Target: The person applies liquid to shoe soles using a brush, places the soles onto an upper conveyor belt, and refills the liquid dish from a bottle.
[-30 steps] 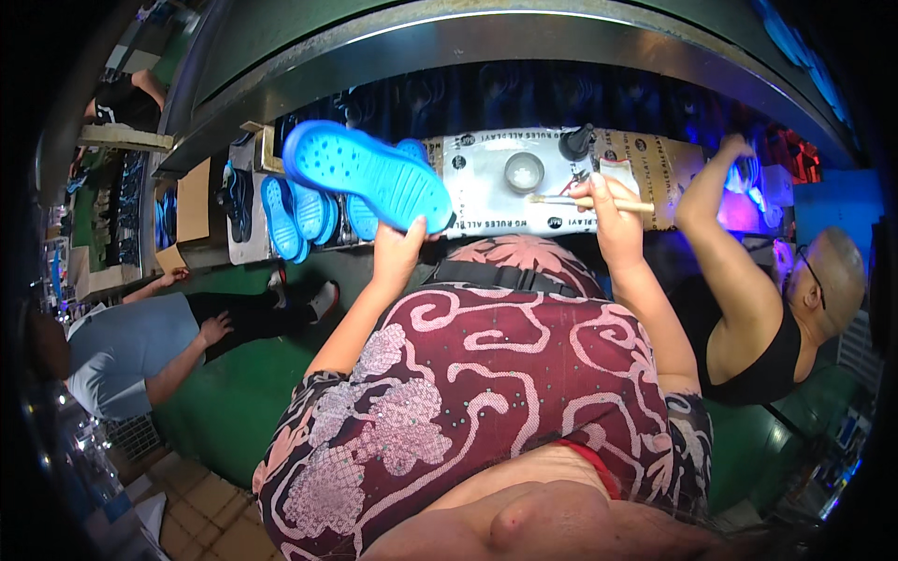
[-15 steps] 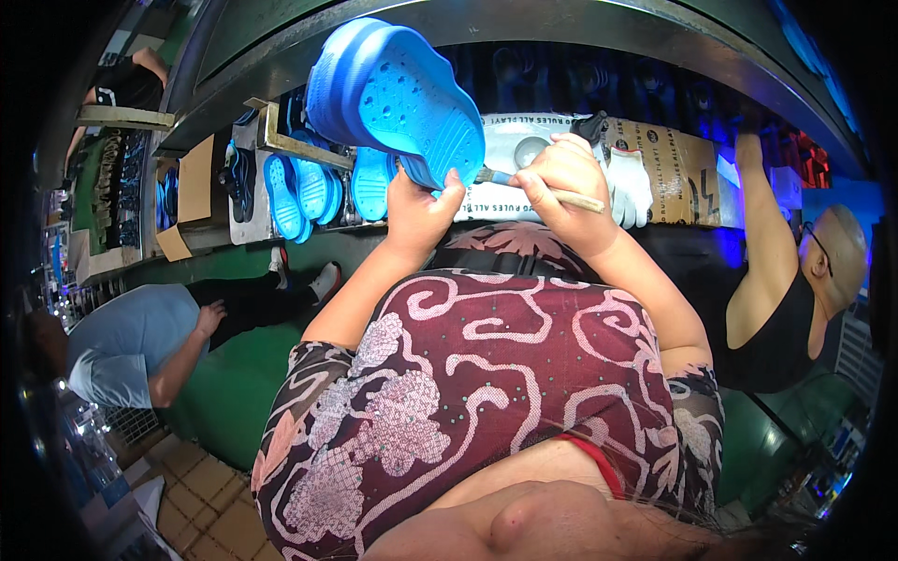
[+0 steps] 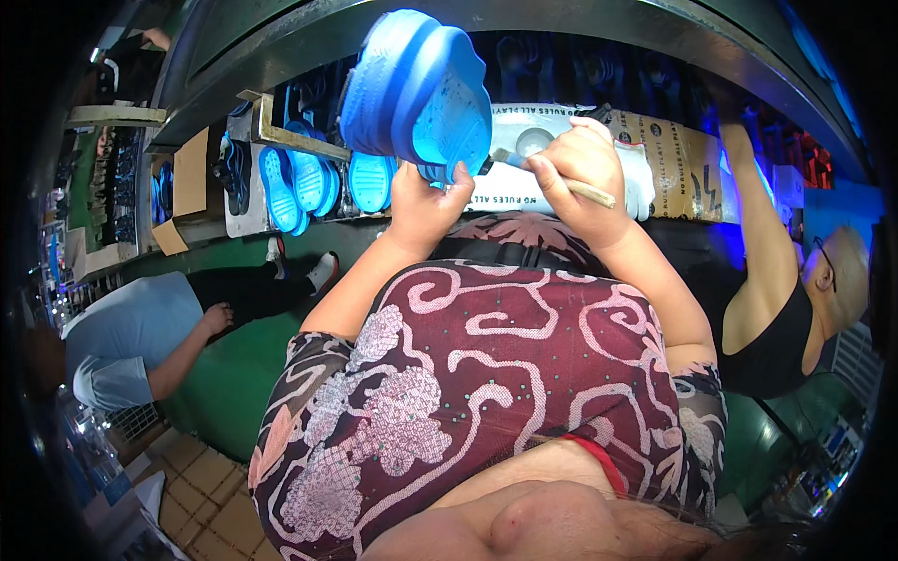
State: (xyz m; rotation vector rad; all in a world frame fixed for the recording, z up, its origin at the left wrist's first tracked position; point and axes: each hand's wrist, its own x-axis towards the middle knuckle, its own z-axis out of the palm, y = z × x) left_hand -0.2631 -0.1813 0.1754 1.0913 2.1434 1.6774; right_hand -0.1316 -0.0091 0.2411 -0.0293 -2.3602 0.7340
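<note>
My left hand (image 3: 421, 210) grips a thick blue shoe sole (image 3: 398, 93) by its lower end and holds it up, tilted, above the bench. Its ribbed outer wall faces me, and part of the dimpled, shiny inside shows on the right. In my right hand (image 3: 591, 173) is a brush (image 3: 589, 194) with a pale wooden handle, its tip close beside the sole's lower right edge. Whether the bristles touch the sole I cannot tell. Just beyond that hand, a small round bowl (image 3: 535, 140) sits on a white printed sheet (image 3: 510, 194).
More blue soles (image 3: 281, 187) lie on the bench to the left, near a metal bracket (image 3: 299, 145) and a cardboard box (image 3: 192, 182). A white glove (image 3: 638, 178) lies right of my right hand. One person (image 3: 140, 327) is at left, another (image 3: 776, 309) at right.
The sole has turned, so more of its outer wall and less of its inside shows. My right hand and the brush have shifted slightly to the right.
</note>
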